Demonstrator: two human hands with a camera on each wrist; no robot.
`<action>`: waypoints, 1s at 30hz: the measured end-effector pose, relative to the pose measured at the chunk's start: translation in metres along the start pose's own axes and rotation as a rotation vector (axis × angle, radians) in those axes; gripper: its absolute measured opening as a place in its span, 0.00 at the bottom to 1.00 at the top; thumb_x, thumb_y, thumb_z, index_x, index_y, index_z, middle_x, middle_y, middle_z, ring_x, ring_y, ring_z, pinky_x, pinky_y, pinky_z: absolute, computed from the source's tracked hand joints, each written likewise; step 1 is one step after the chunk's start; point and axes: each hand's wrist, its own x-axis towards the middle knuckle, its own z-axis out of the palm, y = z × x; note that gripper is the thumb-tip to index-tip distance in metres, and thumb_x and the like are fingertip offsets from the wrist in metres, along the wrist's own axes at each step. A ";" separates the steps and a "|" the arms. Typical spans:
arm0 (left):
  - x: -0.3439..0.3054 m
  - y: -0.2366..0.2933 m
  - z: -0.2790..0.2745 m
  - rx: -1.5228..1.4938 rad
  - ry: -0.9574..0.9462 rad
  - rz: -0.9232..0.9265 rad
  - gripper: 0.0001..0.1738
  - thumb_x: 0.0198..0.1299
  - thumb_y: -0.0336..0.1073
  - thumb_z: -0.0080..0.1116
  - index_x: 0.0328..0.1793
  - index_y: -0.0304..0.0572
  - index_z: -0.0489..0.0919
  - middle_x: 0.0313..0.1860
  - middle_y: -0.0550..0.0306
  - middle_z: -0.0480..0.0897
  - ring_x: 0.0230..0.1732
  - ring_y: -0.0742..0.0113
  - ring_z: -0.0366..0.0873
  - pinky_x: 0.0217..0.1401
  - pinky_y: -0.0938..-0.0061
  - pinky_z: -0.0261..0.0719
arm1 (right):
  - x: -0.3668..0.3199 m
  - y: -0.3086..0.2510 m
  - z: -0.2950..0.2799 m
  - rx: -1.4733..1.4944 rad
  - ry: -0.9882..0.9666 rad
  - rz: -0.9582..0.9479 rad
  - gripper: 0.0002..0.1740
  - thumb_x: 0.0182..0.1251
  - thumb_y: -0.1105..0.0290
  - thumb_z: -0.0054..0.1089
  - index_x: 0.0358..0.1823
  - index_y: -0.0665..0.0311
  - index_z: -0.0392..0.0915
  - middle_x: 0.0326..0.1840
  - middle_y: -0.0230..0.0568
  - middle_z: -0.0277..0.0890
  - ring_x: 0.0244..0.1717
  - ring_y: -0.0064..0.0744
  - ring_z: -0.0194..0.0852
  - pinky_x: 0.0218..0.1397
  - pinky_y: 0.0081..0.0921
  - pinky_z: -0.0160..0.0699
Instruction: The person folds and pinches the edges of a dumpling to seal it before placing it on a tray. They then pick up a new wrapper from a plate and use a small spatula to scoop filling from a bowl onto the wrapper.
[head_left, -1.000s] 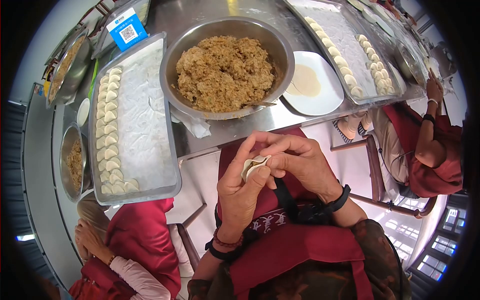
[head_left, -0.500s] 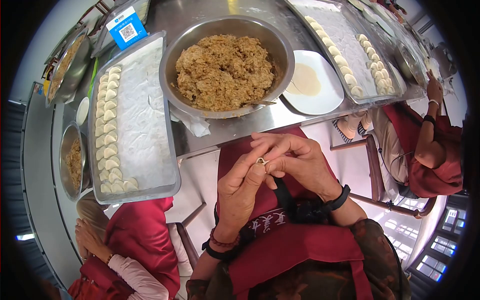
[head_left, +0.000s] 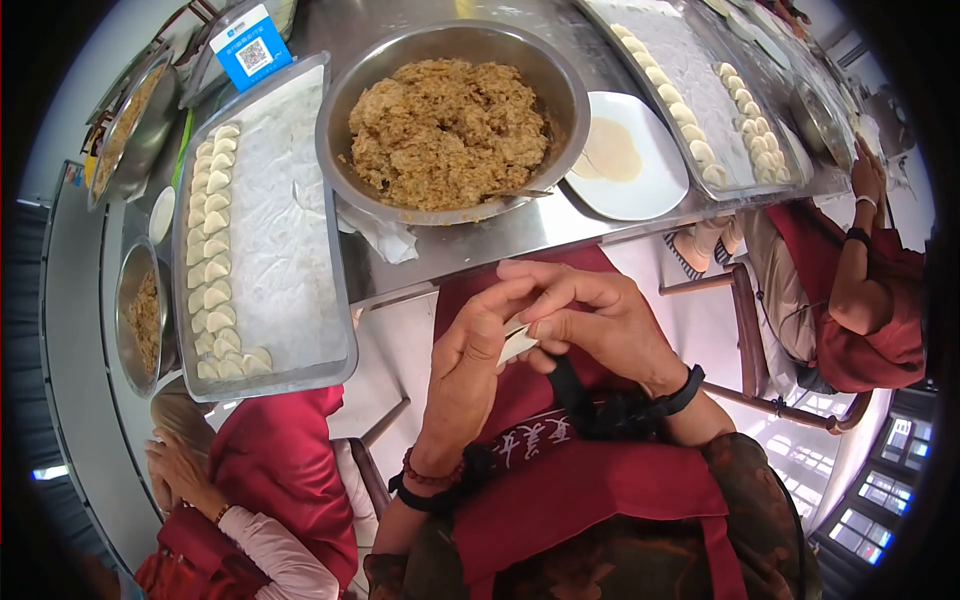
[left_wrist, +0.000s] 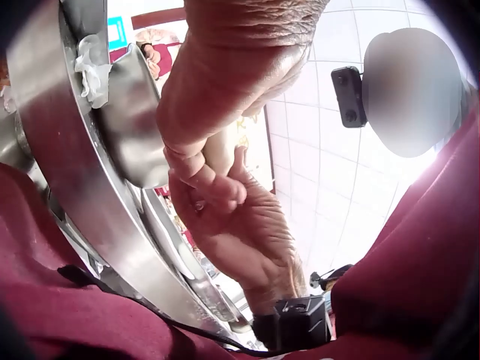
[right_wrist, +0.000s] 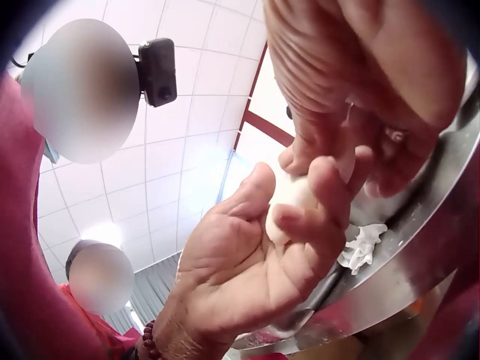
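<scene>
A pale, folded dumpling [head_left: 515, 346] sits between both hands, above the lap and in front of the table edge. My left hand [head_left: 462, 362] holds it, with curled fingers around its body in the right wrist view, where the dumpling [right_wrist: 289, 204] shows smooth and white. There the left thumb [right_wrist: 259, 184] stands raised off the dough. My right hand [head_left: 605, 322] pinches the dumpling's edge between thumb and forefinger. Seen from the left wrist, the dumpling [left_wrist: 219, 154] is mostly hidden behind fingers.
A steel bowl of filling [head_left: 450, 135] stands ahead, a spoon handle [head_left: 520, 193] at its rim. To its right lies a white plate [head_left: 650, 185] bearing one wrapper [head_left: 610, 150]. Trays of dumplings stand left [head_left: 290, 230] and right [head_left: 705, 90]. People sit on both sides.
The dumpling has gone from gaping with filling showing to folded together. My left thumb has lifted off its front and moved back. My right hand stays at its edge.
</scene>
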 end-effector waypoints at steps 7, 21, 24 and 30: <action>-0.002 0.005 0.001 -0.510 0.071 -0.157 0.40 0.76 0.59 0.33 0.72 0.21 0.60 0.68 0.40 0.70 0.66 0.50 0.73 0.69 0.51 0.74 | 0.005 0.011 -0.004 -0.379 0.059 -0.154 0.05 0.64 0.81 0.62 0.40 0.66 0.82 0.62 0.51 0.77 0.69 0.39 0.69 0.66 0.33 0.73; -0.005 0.021 0.000 -0.092 0.059 -0.205 0.40 0.77 0.59 0.29 0.70 0.22 0.63 0.66 0.37 0.72 0.65 0.50 0.75 0.65 0.50 0.79 | 0.006 0.007 0.003 -0.702 -0.002 -0.174 0.09 0.61 0.78 0.66 0.43 0.66 0.84 0.54 0.45 0.83 0.68 0.36 0.72 0.65 0.31 0.72; -0.005 0.020 -0.001 -0.081 0.055 -0.206 0.40 0.77 0.60 0.28 0.71 0.24 0.62 0.66 0.37 0.72 0.65 0.50 0.75 0.66 0.49 0.77 | 0.007 0.013 -0.005 -0.711 -0.059 -0.244 0.07 0.61 0.78 0.66 0.42 0.67 0.83 0.53 0.46 0.83 0.66 0.36 0.74 0.62 0.30 0.74; 0.001 -0.002 -0.001 -0.738 0.114 -0.280 0.44 0.74 0.64 0.27 0.71 0.23 0.60 0.66 0.37 0.70 0.68 0.50 0.70 0.73 0.50 0.68 | 0.005 0.019 0.008 -0.297 0.115 -0.096 0.07 0.63 0.79 0.64 0.42 0.67 0.83 0.52 0.48 0.83 0.65 0.38 0.75 0.61 0.30 0.76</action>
